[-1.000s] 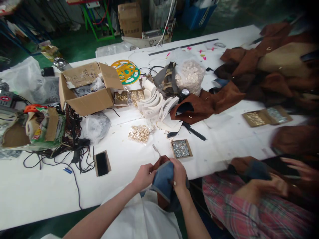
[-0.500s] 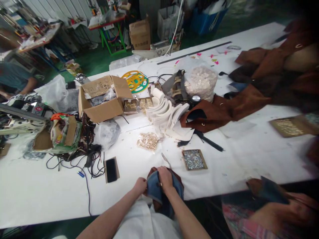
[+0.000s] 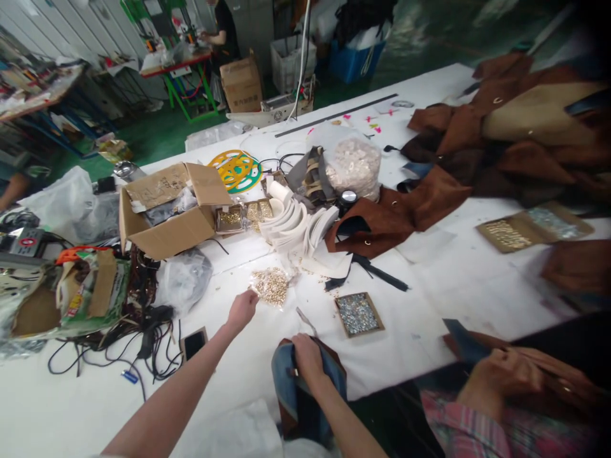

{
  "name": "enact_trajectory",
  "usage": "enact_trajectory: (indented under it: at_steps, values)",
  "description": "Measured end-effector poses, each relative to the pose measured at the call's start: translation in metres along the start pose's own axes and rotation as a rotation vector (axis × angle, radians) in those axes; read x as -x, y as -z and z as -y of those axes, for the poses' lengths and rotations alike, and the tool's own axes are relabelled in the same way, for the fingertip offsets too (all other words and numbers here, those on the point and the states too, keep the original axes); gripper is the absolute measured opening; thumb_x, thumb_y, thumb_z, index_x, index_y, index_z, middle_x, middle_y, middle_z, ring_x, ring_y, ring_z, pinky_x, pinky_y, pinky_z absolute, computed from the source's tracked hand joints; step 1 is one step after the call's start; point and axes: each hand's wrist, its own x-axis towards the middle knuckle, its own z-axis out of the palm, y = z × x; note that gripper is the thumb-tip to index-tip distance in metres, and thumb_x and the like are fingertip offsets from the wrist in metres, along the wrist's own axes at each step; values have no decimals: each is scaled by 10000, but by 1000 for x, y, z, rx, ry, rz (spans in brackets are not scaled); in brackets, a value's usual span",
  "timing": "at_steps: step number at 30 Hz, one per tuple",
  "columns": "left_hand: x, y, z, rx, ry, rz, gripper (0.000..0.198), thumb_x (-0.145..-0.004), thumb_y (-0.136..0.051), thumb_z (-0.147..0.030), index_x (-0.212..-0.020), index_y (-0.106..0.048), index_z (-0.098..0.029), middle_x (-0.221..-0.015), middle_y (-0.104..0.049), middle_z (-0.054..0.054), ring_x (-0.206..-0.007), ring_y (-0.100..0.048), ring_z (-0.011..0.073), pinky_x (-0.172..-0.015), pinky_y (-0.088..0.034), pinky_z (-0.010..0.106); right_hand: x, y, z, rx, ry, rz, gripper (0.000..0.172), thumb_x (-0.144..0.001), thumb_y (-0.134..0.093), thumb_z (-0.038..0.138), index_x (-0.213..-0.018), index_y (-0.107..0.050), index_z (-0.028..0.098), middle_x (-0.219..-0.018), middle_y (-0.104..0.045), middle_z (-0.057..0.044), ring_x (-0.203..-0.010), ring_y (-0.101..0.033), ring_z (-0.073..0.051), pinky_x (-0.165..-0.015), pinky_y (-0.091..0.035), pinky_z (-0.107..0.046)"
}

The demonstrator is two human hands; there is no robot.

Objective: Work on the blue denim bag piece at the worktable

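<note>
My left hand [image 3: 242, 310] reaches out over the table, its fingers pinched together at the near left edge of a clear bag of small gold-coloured studs [image 3: 271, 286]. What its fingertips hold, if anything, is hidden. At the table's front edge my right hand [image 3: 307, 357] grips a blue and brown piece of cloth or leather [image 3: 282, 375], which hangs down toward my lap. A small metal-looking part shows on it by the fingers. Just beyond that piece lies a thin grey strip [image 3: 305, 320]. To the right is a shallow box of silvery bits [image 3: 358, 315].
A co-worker's hands [image 3: 506, 381] hold a similar piece at right. Brown pieces [image 3: 420, 197] and a stack of white curved strips [image 3: 298, 222] lie further back. Left are an open cardboard box [image 3: 167, 222], a phone [image 3: 195, 343] and tangled black cords [image 3: 153, 340].
My left hand has let go of the blue and brown piece and moved forward and left to the bag of studs. My right hand still holds the piece. The view has shifted.
</note>
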Motion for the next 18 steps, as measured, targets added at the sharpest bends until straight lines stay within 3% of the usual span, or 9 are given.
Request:
enact_trajectory:
  at_steps: [4, 7, 10, 18]
  values:
    - [-94, 15, -34, -54, -46, -29, 208, -1023, -585, -230, -1066, -786, -197, -1069, -819, 97, -1008, -724, 222, -898, -499, 305, -2, -3, -4, -42, 3, -59, 290, -904, -555, -16, -881, -738, 208, -927, -780, -99, -908, -726, -291, -814, -552, -399]
    - [-137, 12, -45, -107, -19, -22, 203, -986, -662, -226, -1116, -812, -180, -1125, -824, 127, -1048, -732, 239, -921, -511, 312, -4, -8, -7, -70, -20, -44, 289, -913, -557, 0, -891, -740, 223, -941, -781, -85, -933, -744, -291, -835, -581, -405]
    - [-158, 4, -46, -152, 8, -4, 236, -971, -714, -264, -1167, -820, -185, -1174, -822, 138, -1056, -736, 245, -898, -517, 311, -5, -13, -10, -74, -48, -35, 284, -890, -584, -3, -889, -745, 231, -937, -775, -77, -943, -759, -300, -847, -610, -412]
    - [-182, -9, -46, -243, 9, 68, 195, -968, -716, -321, -1061, -859, -226, -1082, -845, 107, -969, -747, 231, -816, -514, 288, -6, -24, -16, -132, -78, -55, 294, -876, -580, 32, -915, -720, 287, -940, -779, -70, -952, -775, -322, -860, -661, -449]
